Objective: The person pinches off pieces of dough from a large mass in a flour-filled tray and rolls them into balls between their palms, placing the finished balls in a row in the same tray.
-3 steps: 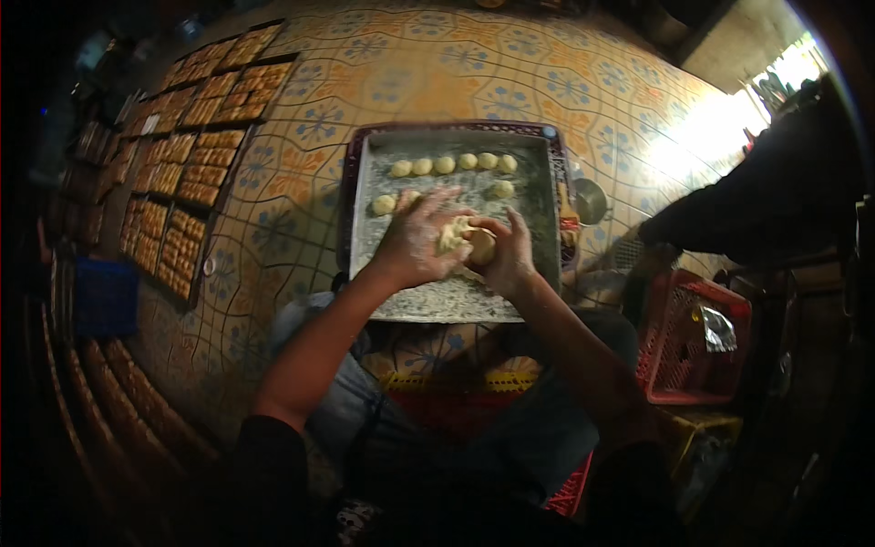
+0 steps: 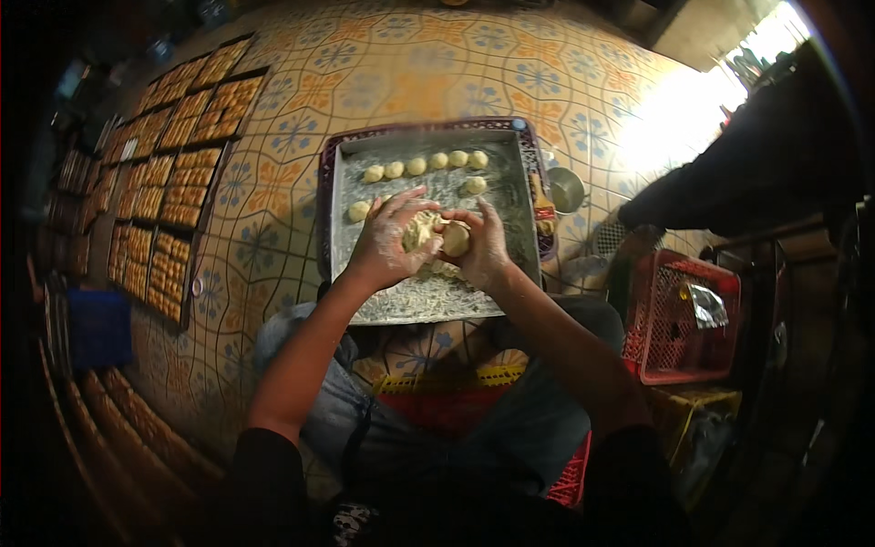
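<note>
Over a floured metal tray (image 2: 530, 191), my left hand (image 2: 378, 248) curls around a pale, crumbly lump of dough (image 2: 420, 230). Close beside it, my right hand (image 2: 488, 253) grips a smoother, rounded piece of dough (image 2: 456, 240) between thumb and fingers. The two pieces almost meet between my hands. A row of several dough balls (image 2: 416, 166) lies toward the tray's far side. One dough ball (image 2: 476, 186) sits below the row's right end, and another (image 2: 360, 211) is left of my left hand. My hands hide part of the tray's middle.
The tray rests on a dark purple crate (image 2: 325, 214). Right of it are a wooden-handled brush (image 2: 541, 194) and a metal bowl (image 2: 566, 190). Trays of small baked pieces (image 2: 193, 185) cover the floor at left, near a blue crate (image 2: 100, 328). A red basket (image 2: 688, 360) stands at right.
The whole view has shifted, so the tray and my hands appear a little farther left. My left fingers look slightly more spread around the lump. Both hands keep their dough.
</note>
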`<action>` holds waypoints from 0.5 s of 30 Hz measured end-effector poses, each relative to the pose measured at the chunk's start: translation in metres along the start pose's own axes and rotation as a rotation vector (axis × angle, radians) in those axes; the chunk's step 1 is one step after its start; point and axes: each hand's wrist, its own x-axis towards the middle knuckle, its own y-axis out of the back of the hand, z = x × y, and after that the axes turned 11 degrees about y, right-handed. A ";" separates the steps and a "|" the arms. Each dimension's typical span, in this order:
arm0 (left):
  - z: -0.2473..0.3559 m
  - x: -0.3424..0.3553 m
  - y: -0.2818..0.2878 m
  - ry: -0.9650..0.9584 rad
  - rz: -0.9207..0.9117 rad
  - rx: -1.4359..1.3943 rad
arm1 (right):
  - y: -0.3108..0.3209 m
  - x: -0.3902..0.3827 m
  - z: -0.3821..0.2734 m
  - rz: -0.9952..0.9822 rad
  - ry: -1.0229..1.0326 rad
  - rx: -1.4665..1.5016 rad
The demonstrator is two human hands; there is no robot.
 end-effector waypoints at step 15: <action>0.042 0.007 -0.114 0.709 -0.304 -2.069 | -0.020 -0.002 -0.011 -0.089 0.793 -1.210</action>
